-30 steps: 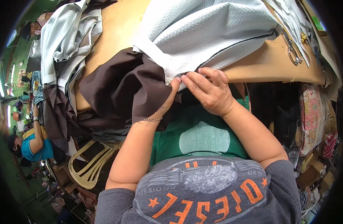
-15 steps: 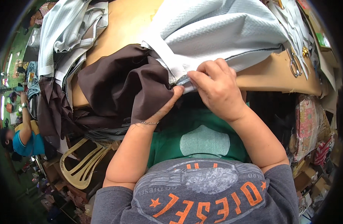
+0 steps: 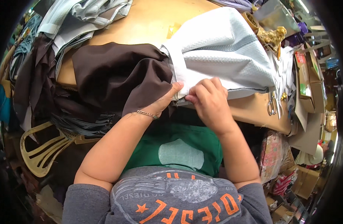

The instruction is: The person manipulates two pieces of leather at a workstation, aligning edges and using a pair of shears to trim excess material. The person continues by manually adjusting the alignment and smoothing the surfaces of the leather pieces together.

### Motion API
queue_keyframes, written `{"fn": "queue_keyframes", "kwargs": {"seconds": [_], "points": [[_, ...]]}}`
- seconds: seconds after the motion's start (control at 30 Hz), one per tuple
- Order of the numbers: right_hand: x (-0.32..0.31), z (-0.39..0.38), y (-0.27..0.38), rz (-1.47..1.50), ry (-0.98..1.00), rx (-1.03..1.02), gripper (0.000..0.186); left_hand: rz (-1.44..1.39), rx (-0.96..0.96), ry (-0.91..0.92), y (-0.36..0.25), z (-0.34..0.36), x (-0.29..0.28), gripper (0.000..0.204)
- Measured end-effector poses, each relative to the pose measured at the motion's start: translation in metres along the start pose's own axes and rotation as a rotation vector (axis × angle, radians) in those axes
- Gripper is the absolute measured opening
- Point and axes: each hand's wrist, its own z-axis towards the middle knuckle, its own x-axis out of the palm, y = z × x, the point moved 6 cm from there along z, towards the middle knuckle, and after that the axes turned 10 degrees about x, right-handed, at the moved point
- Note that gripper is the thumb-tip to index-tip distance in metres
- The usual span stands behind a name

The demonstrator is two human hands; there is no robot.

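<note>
A piece of white textured fabric (image 3: 231, 44) lies across the tabletop, joined along a white band (image 3: 176, 61) to brown cloth (image 3: 119, 63) that spreads to the left. My left hand (image 3: 167, 100) is closed on the seam end at the near edge, thumb on top of the band, with some brown cloth draped over its fingers. Close beside it, my right hand (image 3: 210, 99) pinches the near edge of the white fabric, fingers curled and thumb pressed in. The fingertips hide exactly what is held there. A dark edge runs along the white fabric to the right.
Scissors (image 3: 271, 104) lie at the table's right edge beside white strips (image 3: 285, 67). More white and brown pieces (image 3: 69, 37) are heaped at the left. A cream plastic chair (image 3: 42, 149) stands lower left. Cardboard (image 3: 309, 82) and a plastic-wrapped bundle (image 3: 272, 153) are at right.
The view has shifted. My hands have straightened the seam end so the white band lies flatter, and my right hand has lowered its fingers to the near edge. The white fabric's fold has shifted.
</note>
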Motion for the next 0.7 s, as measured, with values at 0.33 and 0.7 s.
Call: {"fn": "queue_keyframes", "kwargs": {"seconds": [0.33, 0.7], "points": [[0.013, -0.026, 0.001, -0.064, -0.196, -0.146, 0.008, 0.716, 0.183, -0.005, -0.041, -0.005, -0.006, 0.033], [0.021, -0.002, -0.012, -0.026, 0.117, 0.070, 0.007, 0.404, 0.394, 0.146, -0.051, 0.003, -0.012, 0.056]]}}
